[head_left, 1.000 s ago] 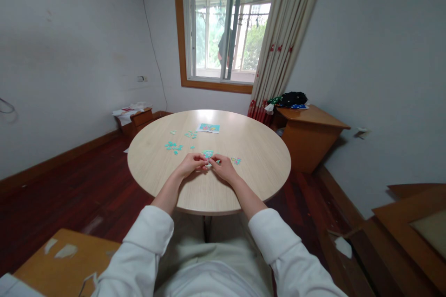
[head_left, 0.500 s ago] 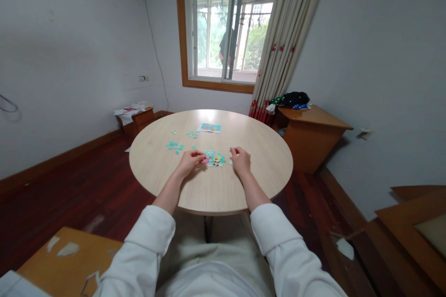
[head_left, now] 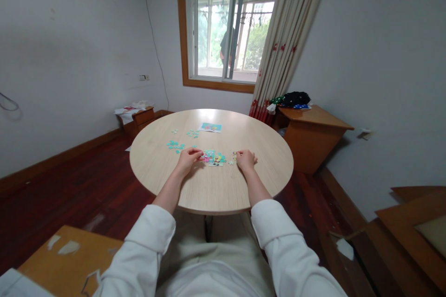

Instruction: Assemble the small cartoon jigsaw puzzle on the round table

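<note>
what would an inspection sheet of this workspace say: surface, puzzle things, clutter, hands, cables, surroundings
Surface: round, pale, wood-look table.
Puzzle things: partly joined puzzle between the hands; teal pieces and paler pieces lie farther left; picture sheet toward the far edge.
Clutter: dark cloths on a wooden desk; papers at left.
Hands: left hand at the puzzle's left edge, right hand beside loose pieces; grip on either side unclear.
Cables: thin cable down the wall.
Surroundings: window, patterned curtain, person beyond the glass.
</note>
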`<state>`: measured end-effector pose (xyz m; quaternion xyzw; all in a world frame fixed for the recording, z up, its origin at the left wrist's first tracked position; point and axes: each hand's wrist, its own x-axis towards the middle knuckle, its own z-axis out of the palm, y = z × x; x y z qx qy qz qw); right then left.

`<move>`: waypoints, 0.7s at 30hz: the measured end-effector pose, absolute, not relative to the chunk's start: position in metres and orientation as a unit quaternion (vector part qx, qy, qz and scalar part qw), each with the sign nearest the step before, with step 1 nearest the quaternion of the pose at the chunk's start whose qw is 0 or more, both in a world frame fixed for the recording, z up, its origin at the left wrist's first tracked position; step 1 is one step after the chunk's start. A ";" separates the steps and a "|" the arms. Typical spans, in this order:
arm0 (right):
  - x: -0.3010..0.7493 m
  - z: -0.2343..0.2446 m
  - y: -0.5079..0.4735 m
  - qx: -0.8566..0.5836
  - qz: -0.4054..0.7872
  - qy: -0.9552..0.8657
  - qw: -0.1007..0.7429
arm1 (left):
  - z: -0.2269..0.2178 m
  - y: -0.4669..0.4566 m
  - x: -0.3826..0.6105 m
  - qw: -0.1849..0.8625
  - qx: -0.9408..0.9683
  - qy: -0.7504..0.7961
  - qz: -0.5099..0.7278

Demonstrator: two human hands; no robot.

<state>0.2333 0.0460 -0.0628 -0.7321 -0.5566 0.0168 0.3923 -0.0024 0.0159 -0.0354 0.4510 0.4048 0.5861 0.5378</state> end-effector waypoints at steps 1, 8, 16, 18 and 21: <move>0.234 -0.063 0.046 -0.734 0.021 -0.557 0.387 | -0.035 0.016 -0.002 0.537 0.450 0.405 0.588; 0.241 -0.060 0.040 -0.712 0.081 -0.587 0.377 | -0.034 0.016 -0.003 0.527 0.447 0.402 0.601; 0.238 -0.059 0.035 -0.710 0.042 -0.616 0.339 | -0.036 0.019 -0.005 0.524 0.416 0.405 0.623; 0.238 -0.058 0.034 -0.714 0.047 -0.615 0.331 | -0.036 0.020 -0.006 0.520 0.404 0.408 0.632; 0.237 -0.058 0.033 -0.718 0.055 -0.614 0.325 | -0.036 0.021 -0.007 0.517 0.390 0.410 0.643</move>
